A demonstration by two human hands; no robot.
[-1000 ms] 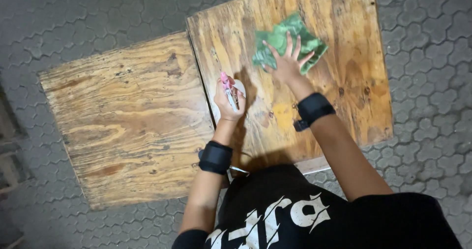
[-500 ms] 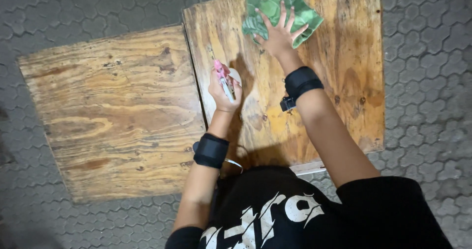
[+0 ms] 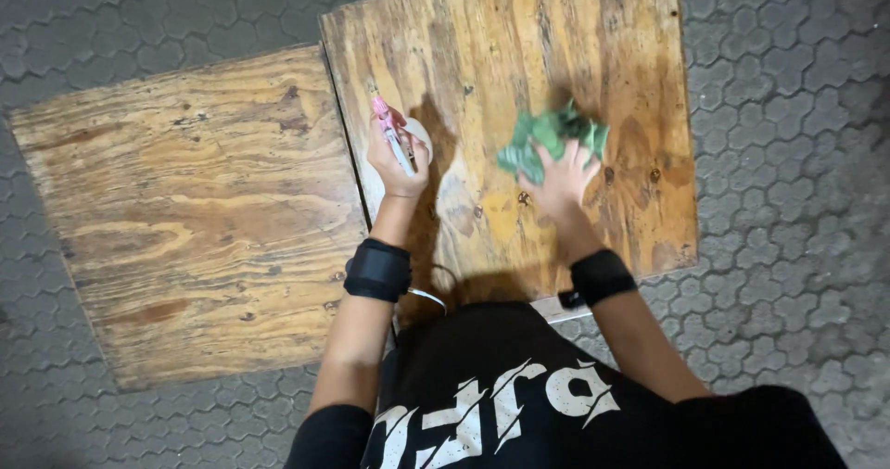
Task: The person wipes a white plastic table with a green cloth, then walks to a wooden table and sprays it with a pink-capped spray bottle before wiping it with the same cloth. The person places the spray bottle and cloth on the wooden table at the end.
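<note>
My right hand [image 3: 560, 180] presses a crumpled green cloth [image 3: 545, 139] onto the right plywood board [image 3: 519, 52], near its middle. My left hand [image 3: 397, 161] is closed around a small spray bottle with a pink and white nozzle [image 3: 389, 128], held over the left edge of that same board. Both wrists carry black bands. A darker damp patch shows on the wood between my hands.
A second plywood board [image 3: 185, 209] lies to the left, slightly lower, touching the first. Grey hexagonal paving [image 3: 788, 154] surrounds both boards. My black shirt with white print fills the bottom of the view.
My right hand has dragged the green cloth from the far edge of the board back toward me, to mid-board. The left hand with the bottle has stayed roughly in place.
</note>
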